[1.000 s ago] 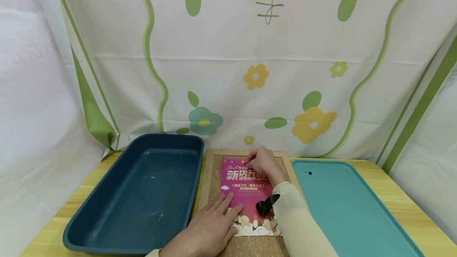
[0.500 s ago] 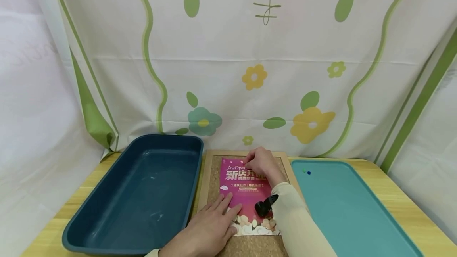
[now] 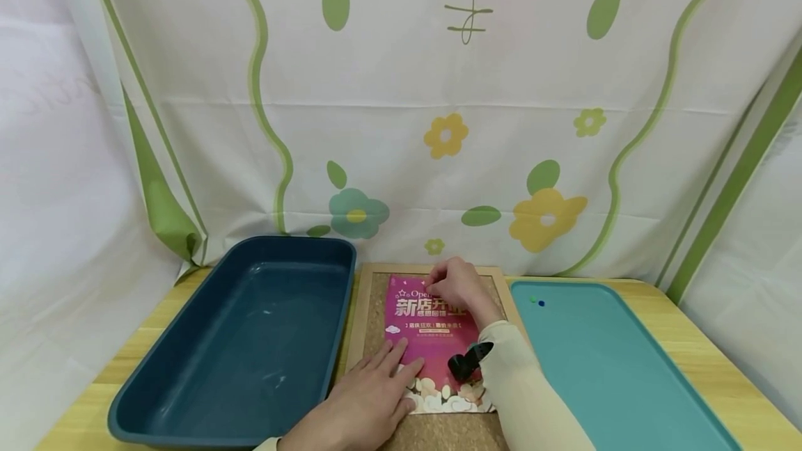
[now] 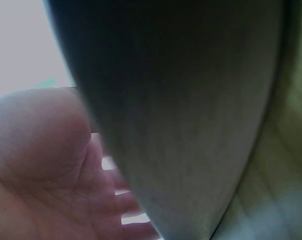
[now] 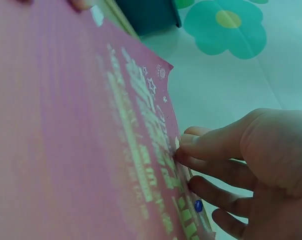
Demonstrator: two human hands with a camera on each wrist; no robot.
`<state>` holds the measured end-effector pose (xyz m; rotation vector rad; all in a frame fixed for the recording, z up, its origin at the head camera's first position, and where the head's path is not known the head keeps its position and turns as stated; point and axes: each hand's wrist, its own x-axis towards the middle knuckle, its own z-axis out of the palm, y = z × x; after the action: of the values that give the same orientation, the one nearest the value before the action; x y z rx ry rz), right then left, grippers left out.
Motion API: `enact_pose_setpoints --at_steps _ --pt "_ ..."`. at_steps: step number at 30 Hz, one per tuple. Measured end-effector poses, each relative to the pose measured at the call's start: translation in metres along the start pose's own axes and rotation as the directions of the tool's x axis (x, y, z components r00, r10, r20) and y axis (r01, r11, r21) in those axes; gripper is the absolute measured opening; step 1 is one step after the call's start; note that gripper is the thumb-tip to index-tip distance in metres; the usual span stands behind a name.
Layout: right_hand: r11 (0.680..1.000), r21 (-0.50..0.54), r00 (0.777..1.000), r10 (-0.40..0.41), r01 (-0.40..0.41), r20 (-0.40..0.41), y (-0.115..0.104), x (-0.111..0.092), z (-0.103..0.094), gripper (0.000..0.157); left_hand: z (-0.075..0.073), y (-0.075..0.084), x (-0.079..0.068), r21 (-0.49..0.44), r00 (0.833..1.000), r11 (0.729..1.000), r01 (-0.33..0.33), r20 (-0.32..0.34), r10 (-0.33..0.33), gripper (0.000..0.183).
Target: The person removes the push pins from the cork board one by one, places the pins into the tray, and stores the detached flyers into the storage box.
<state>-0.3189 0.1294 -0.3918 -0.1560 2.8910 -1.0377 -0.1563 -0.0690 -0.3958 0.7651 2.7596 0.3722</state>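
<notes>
A pink poster (image 3: 432, 350) lies on a wood-framed cork board (image 3: 451, 431). My left hand (image 3: 370, 395) rests on its lower left part with the fingers spread and straight. Over the poster's top edge, my right hand (image 3: 457, 287) pinches a small red push pin between thumb and forefinger; the fingertips mostly hide it. The right wrist view has that thumb (image 5: 206, 145) and forefinger right at the poster's edge, with a blue push pin (image 5: 198, 205) beside the curled lower fingers. The poster's top left corner lifts slightly there. A dark board-like surface covers much of the left wrist view.
A deep dark blue tub (image 3: 238, 339) stands left of the board. To the right lies a flat teal tray (image 3: 614, 360), with a green push pin (image 3: 533, 298) and a blue push pin (image 3: 541, 303) near its far left corner. A flowered cloth (image 3: 388, 124) hangs behind the table.
Both hands stay at nearly the same places on the poster. The head view shifts very slightly, and nothing is let go.
</notes>
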Motion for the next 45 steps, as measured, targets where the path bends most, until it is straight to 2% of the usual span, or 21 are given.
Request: enact_pose_setpoints --at_steps 5,9,17,23,32,45 --pt "0.999 0.049 1.0 -0.019 0.02 -0.022 -0.005 -0.003 -0.008 0.007 -0.001 0.0 0.0 -0.001 1.0 1.0 0.004 -0.005 -0.004 0.058" --pt "0.995 0.086 0.996 -0.049 0.056 -0.078 -0.008 -0.007 -0.018 0.007 -0.001 0.0 0.0 0.0 1.0 1.0 0.006 -0.008 -0.006 0.059" --pt "0.99 0.095 0.984 -0.085 0.1 -0.155 0.001 -0.018 -0.036 0.008 0.001 0.0 0.0 -0.001 1.0 1.0 0.004 -0.003 -0.004 0.058" --pt "0.991 0.065 0.981 -0.105 0.117 -0.165 0.019 -0.024 -0.052 0.009 0.0 0.0 -0.002 -0.008 1.0 1.0 0.005 -0.009 -0.005 0.058" --pt "0.991 -0.007 0.978 -0.134 0.134 -0.158 0.061 -0.035 -0.078 0.009 0.0 0.002 -0.001 -0.003 1.0 1.0 0.0 -0.016 -0.001 0.058" --pt "0.996 0.01 0.982 -0.088 0.091 -0.169 0.095 -0.047 -0.099 0.013 0.002 0.0 0.0 -0.009 1.0 1.0 0.003 -0.016 -0.003 0.059"
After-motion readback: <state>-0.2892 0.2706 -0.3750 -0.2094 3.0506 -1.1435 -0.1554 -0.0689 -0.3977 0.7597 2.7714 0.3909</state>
